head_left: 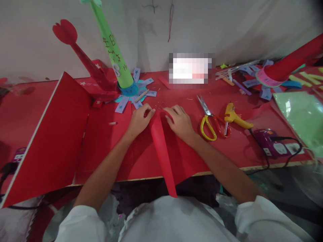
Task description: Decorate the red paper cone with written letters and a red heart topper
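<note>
A folded red sheet (163, 151) stands up from the red table in the middle, its near end reaching past the table's front edge. At its far end, my left hand (140, 119) pinches the top left side between thumb and fingers. Opposite it, my right hand (179, 122) curls its fingers round the right side of the same sheet. Just beyond my left hand, a green paper tube (117, 60) with writing rises from a blue ring on a base of purple strips. Scissors with yellow and red handles (208, 127) lie to the right of my right hand.
A large red board (50, 144) stands tilted at left, near a red paper figure (85, 60). Rightward are a yellow glue gun (237, 117), a purple power strip (272, 144) with cables, a green packet (302, 117) and a red tube (295, 58). The table's front edge (151, 177) is close.
</note>
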### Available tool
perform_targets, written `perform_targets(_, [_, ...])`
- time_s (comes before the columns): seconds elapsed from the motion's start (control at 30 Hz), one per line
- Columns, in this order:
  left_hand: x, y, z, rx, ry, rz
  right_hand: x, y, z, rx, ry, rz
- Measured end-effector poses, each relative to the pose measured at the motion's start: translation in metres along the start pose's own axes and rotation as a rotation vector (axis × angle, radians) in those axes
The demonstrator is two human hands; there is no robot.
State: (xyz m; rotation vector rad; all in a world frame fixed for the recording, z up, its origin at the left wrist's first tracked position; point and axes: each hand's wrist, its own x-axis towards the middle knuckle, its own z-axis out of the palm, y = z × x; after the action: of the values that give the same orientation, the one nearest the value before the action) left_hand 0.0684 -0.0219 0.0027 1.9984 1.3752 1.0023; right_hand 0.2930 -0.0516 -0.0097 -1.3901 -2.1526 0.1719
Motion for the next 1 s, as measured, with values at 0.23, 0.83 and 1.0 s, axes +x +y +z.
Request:
perform_targets(0.23, [0.001, -0.009, 0.009, -0.247, 0.023, -0.058, 0.006, 0.021, 0.011, 0.172, -0.032, 0.045])
perform_targets(0.83, [0.011, -0.008, -0.001, -0.525, 0.263, -0.103, 0.014, 0.022, -0.004, 0.939, -0.244, 0.240])
perform_targets(1.0, [0.047, 0.005, -0.011, -0.467, 0.090, 0.004, 0.018, 0.033, -0.007, 0.742, 0.099, 0.269])
